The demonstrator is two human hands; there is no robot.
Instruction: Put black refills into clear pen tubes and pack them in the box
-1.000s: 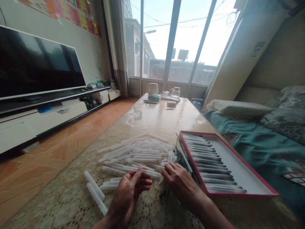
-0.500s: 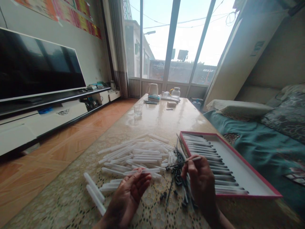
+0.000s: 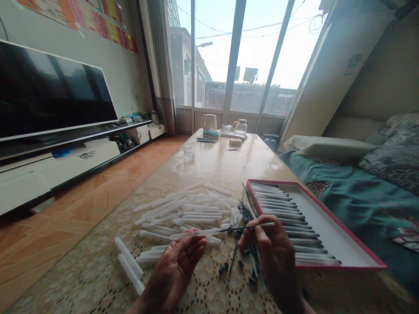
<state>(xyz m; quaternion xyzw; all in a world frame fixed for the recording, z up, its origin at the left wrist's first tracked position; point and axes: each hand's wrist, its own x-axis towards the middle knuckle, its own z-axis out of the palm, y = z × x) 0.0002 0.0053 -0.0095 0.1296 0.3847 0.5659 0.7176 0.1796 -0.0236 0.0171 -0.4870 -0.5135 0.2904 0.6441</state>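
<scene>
My left hand (image 3: 178, 261) pinches a translucent white pen barrel (image 3: 211, 232) between thumb and fingers. In my right hand (image 3: 270, 248) is a thin dark pen refill (image 3: 244, 228) with a pale end. The refill's dark tip is at the right-hand end of the barrel; whether it is inside I cannot tell. A pile of white pen barrels (image 3: 183, 207) lies beyond my left hand. Dark refills and small black caps (image 3: 253, 274) are heaped beside and under my right hand.
A shallow red-rimmed box (image 3: 347, 231) with a row of dark-ended pens (image 3: 278, 198) stands on the right of the table (image 3: 212, 170). Farther back are a drinking glass (image 3: 189, 151), a kettle (image 3: 209, 123) and a glass jug (image 3: 241, 126). A sofa (image 3: 327, 174) borders the right side.
My right hand has moved the refill left and slightly down, bringing its tip to the barrel's end. My left hand has stayed almost still with the barrel.
</scene>
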